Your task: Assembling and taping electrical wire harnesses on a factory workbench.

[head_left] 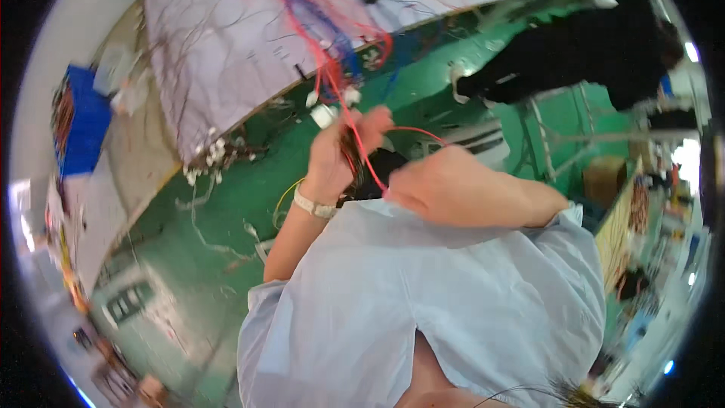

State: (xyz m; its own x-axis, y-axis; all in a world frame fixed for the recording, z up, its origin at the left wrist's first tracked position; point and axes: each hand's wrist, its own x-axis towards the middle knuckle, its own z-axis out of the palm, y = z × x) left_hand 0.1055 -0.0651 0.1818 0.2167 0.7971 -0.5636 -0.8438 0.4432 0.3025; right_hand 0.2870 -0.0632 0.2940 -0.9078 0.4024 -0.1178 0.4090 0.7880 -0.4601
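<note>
My left hand (328, 160), with a pale band on its wrist, is closed around a bundle of dark wires (350, 153) in front of my chest. White connectors (324, 115) stick out just above those fingers. A red wire (362, 147) comes down from the table past the left hand to my right hand (447, 185), which is closed on it close to my light blue shirt (445, 272). Another stretch of red wire curves up behind the right hand. Motion blurs both hands' fingertips.
Ahead lies a table with a pale cover (226, 45), spread with red and blue wires (340, 49) and thin dark ones. White connectors (217, 153) hang over its left edge. A blue bin (84, 121) stands far left. Someone in black (559, 53) is at the right, by a metal frame (551, 136).
</note>
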